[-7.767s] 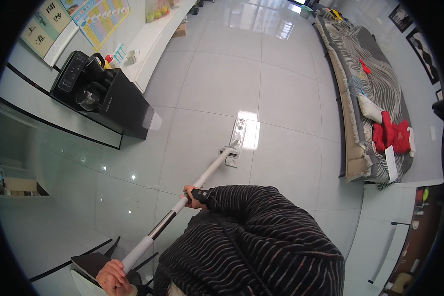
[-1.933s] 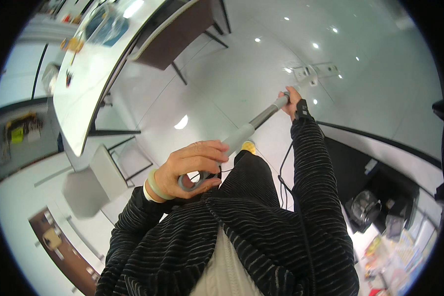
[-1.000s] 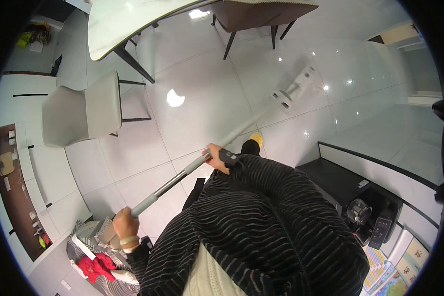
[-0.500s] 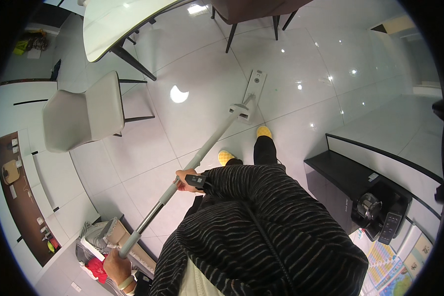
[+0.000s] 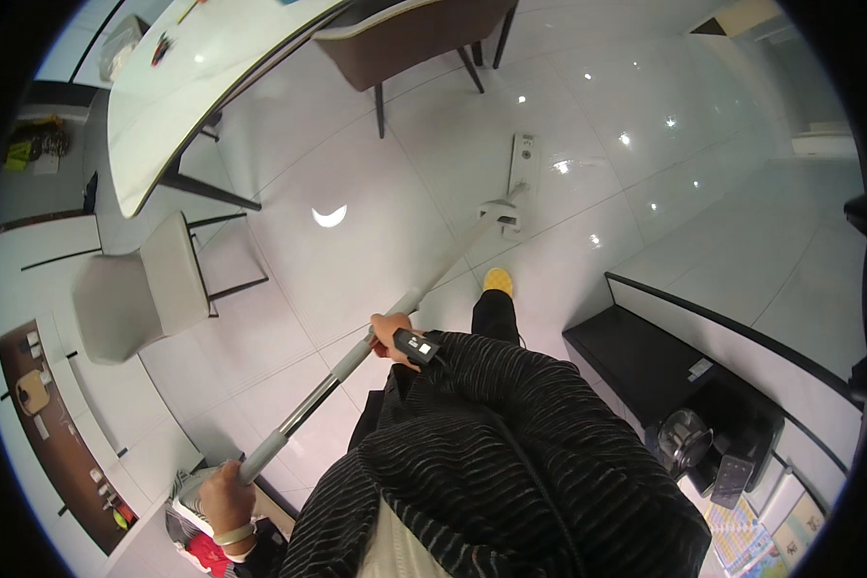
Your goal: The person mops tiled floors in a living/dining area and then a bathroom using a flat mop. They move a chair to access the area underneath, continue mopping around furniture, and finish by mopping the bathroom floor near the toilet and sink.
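A flat mop with a long grey and metal handle [image 5: 324, 392] stretches diagonally across the view. Its narrow white head [image 5: 522, 171] rests on the glossy tiled floor beyond my foot. My left hand [image 5: 226, 501], at the lower left with a pale band on the wrist, is closed round the upper end of the handle. Farther along, my right hand [image 5: 389, 337] wraps round the middle of the pole; a small black device sits on its wrist. Below the mop head a yellow slipper [image 5: 498, 281] shows on one foot, while my other foot is hidden.
A beige chair [image 5: 144, 289] stands at the left beside a white-topped table [image 5: 178, 87]. A brown chair [image 5: 419, 48] is at the far side. On the right, a black cabinet [image 5: 631, 356] carries a glass pot [image 5: 684, 438]. Wall cupboards with a brown niche [image 5: 53, 433] line the left.
The mop head has shifted slightly right, and my right hand has moved right with the handle. The view has turned, so the chairs appear farther left. One slipper has gone out of sight.
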The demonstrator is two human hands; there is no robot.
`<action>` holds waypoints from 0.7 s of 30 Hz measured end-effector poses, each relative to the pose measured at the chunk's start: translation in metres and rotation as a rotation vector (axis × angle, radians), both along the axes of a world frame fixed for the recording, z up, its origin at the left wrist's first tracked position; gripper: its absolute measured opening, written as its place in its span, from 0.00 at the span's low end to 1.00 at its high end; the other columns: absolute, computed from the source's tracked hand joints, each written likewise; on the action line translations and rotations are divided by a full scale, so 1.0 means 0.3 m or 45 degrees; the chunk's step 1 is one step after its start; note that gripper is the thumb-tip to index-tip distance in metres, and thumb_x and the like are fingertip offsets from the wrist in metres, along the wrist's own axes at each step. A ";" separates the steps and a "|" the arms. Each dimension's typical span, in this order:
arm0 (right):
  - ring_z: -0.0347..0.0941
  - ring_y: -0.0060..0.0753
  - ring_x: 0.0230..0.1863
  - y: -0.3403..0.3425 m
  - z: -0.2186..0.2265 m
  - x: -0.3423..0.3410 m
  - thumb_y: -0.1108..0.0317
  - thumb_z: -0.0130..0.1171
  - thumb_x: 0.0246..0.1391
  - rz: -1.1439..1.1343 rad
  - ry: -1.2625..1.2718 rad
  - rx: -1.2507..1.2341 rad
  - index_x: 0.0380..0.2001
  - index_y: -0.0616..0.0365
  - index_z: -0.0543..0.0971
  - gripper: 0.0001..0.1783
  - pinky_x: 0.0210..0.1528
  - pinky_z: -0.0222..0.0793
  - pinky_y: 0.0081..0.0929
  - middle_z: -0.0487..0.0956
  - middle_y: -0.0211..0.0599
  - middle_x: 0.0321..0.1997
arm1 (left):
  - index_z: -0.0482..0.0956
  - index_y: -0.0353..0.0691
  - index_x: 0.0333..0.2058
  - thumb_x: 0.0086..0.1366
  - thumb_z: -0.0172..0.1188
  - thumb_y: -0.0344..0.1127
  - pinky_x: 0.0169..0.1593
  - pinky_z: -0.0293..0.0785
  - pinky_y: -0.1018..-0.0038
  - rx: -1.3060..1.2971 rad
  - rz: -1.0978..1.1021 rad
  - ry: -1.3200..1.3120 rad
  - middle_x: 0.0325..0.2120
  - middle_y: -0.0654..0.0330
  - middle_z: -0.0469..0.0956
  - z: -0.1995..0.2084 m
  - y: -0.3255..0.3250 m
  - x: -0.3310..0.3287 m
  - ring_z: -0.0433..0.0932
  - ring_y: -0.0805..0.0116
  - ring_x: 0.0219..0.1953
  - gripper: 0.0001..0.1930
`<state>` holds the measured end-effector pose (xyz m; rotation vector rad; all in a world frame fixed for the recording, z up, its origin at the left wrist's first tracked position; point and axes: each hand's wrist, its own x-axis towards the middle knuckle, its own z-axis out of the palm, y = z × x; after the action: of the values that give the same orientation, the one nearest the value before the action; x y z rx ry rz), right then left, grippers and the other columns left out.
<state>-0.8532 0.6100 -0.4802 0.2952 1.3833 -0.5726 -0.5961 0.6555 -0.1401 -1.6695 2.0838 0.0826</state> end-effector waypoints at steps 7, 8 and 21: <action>0.74 0.38 0.18 0.035 -0.468 -0.661 0.60 0.58 0.49 0.472 0.389 -0.698 0.20 0.57 0.76 0.12 0.24 0.68 0.33 0.77 0.35 0.18 | 0.76 0.44 0.39 0.47 0.59 0.27 0.29 0.73 0.56 0.299 -0.168 0.363 0.22 0.48 0.77 -0.296 -0.178 -0.536 0.78 0.46 0.26 0.16; 0.74 0.39 0.19 0.062 -0.532 -0.792 0.60 0.59 0.49 0.501 0.439 -0.980 0.21 0.56 0.76 0.11 0.25 0.69 0.33 0.78 0.36 0.19 | 0.75 0.44 0.40 0.48 0.59 0.27 0.30 0.73 0.55 0.363 -0.185 0.434 0.23 0.48 0.78 -0.343 -0.199 -0.617 0.78 0.45 0.27 0.17; 0.61 0.32 0.18 0.058 -0.500 -1.408 0.74 0.56 0.51 -0.845 0.331 -0.183 0.17 0.63 0.65 0.13 0.22 0.62 0.29 0.71 0.47 0.23 | 0.70 0.43 0.50 0.51 0.58 0.27 0.37 0.76 0.59 0.658 -0.217 0.863 0.29 0.45 0.79 -0.654 -0.141 -1.108 0.79 0.45 0.33 0.24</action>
<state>-1.2756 0.6274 -0.6301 0.5864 1.4755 -1.2894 -0.9285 0.6131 -0.3365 -1.2301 2.3631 1.1639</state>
